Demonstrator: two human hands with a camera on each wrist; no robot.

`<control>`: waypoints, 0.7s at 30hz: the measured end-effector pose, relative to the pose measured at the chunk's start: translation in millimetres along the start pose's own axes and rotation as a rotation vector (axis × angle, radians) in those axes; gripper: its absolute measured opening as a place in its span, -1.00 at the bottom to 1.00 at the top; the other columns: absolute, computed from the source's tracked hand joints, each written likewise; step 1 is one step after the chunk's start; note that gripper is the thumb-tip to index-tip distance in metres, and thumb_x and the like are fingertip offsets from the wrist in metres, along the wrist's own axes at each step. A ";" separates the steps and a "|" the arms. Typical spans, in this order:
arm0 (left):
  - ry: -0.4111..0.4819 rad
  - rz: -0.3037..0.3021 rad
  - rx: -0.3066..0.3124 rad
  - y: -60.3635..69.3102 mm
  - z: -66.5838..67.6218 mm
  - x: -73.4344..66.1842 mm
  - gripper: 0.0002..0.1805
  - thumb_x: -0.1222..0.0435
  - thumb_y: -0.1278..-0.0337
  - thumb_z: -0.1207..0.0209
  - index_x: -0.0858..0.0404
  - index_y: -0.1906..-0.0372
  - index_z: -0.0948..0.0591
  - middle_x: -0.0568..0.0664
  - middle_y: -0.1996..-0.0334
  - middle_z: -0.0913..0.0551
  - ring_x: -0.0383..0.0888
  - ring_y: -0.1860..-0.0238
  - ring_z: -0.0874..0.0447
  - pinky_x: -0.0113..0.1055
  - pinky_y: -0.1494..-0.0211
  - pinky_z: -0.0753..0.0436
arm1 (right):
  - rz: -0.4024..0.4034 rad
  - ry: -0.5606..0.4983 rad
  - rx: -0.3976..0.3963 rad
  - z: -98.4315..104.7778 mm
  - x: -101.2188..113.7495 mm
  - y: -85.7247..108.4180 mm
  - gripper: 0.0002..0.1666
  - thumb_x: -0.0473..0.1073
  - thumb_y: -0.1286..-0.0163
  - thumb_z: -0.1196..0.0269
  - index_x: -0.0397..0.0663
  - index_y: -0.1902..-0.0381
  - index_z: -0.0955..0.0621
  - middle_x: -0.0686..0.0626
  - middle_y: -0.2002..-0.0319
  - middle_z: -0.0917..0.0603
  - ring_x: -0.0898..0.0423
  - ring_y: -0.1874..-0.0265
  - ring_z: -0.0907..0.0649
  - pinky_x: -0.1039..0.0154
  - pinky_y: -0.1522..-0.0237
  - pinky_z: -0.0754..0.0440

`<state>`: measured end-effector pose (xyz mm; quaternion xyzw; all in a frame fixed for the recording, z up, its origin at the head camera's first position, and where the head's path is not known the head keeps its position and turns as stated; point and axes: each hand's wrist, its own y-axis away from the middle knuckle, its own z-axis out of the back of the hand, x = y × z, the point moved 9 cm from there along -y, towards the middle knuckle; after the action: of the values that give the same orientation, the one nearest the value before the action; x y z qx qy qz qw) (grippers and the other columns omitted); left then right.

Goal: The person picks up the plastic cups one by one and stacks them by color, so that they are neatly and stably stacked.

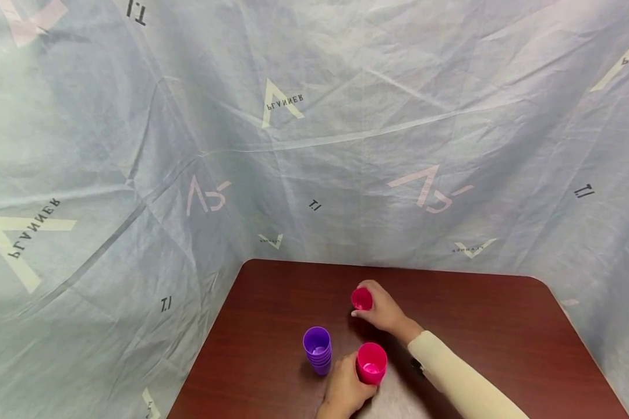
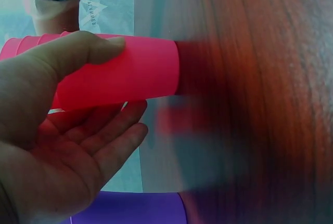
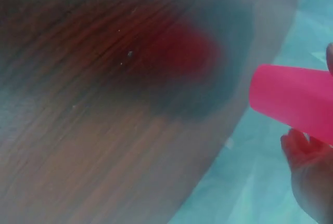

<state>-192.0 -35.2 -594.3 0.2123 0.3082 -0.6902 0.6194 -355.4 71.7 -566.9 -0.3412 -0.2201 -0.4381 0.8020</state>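
My left hand grips a stack of nested pink cups near the front of the table, mouths up. In the left wrist view the thumb lies along the pink stack, with several rims at its left end. Farther back, my right hand holds a single pink cup between thumb and fingers. The right wrist view shows that pink cup raised off the tabletop, its base apart from its reflection. A stack of purple cups stands just left of my left hand, untouched.
The dark red-brown wooden table has a glossy surface and rounded far corners. Grey-white printed sheeting hangs behind it and along both sides. A dark device sits at the right sleeve's cuff.
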 end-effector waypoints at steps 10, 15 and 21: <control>0.017 -0.014 -0.027 1.6 2.0 -0.2 -0.38 0.22 0.42 -0.68 0.08 0.01 -0.75 -0.14 0.21 -0.83 -0.27 0.17 -0.77 -0.32 0.05 -0.74 | 0.031 -0.125 -0.095 50.3 27.7 28.0 -0.25 0.08 -0.01 -0.70 0.05 -0.12 -0.64 0.05 0.12 -0.81 0.10 0.22 -0.79 0.21 0.20 -0.82; 0.017 -0.001 -0.013 1.5 2.9 -1.0 -0.41 0.23 0.42 -0.68 0.09 0.06 -0.75 -0.15 0.23 -0.83 -0.28 0.19 -0.77 -0.32 0.07 -0.74 | -0.082 -0.202 -0.088 64.8 23.8 38.7 -0.25 0.15 0.07 -0.73 0.15 -0.07 -0.67 0.08 0.18 -0.82 0.21 0.30 -0.75 0.30 0.29 -0.77; 0.019 0.011 0.000 0.9 3.5 -0.8 -0.41 0.23 0.44 -0.68 0.09 0.07 -0.75 -0.16 0.25 -0.83 -0.28 0.21 -0.77 -0.32 0.10 -0.74 | -0.125 -0.255 -0.112 77.4 27.0 49.6 -0.38 0.07 0.00 -0.70 0.16 -0.01 -0.70 0.06 0.24 -0.83 0.28 0.36 -0.72 0.30 0.35 -0.73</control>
<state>-190.7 -37.0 -591.4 0.2203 0.3128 -0.6849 0.6201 -303.3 133.1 -515.0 -0.4239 -0.3160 -0.4520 0.7184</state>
